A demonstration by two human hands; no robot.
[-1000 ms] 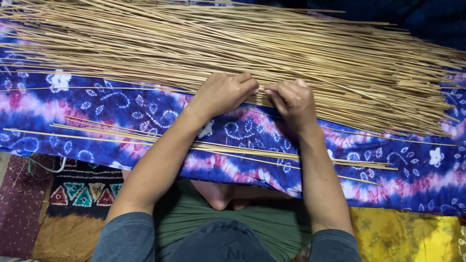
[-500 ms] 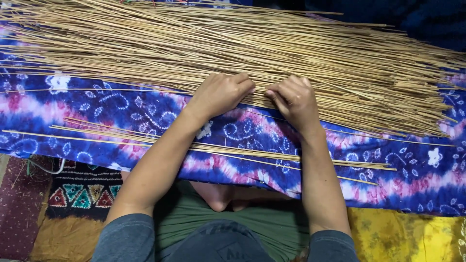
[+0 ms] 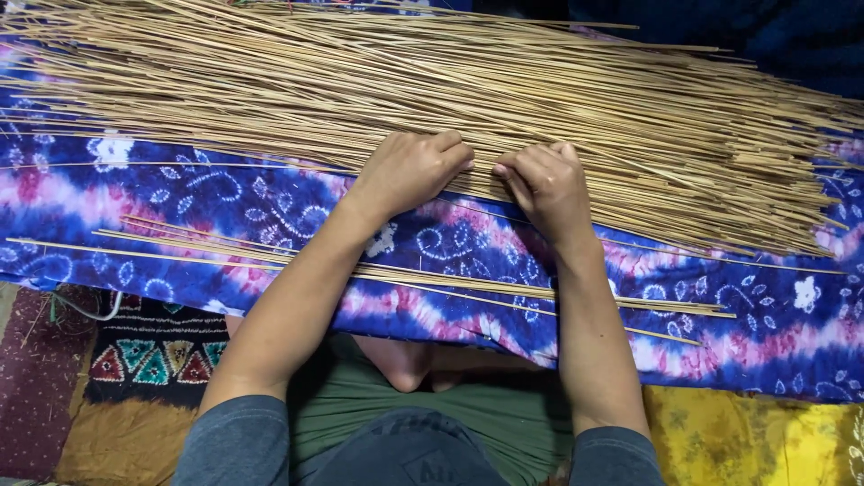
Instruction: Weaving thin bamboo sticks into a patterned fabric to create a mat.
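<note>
A blue and purple tie-dyed cloth (image 3: 225, 216) covers the surface before you, with a patterned mat (image 3: 135, 360) below it at left. A few loose thin sticks (image 3: 270, 256) lie apart on the cloth nearer you. Your left hand (image 3: 409, 171) rests curled, fingers down, on the near edge of the large pile of thin sticks (image 3: 432, 81). Your right hand (image 3: 540, 184), just beside it, pinches sticks at that same edge, fingertips together.

packages: none | labels: none | signs: none | screens: none
</note>
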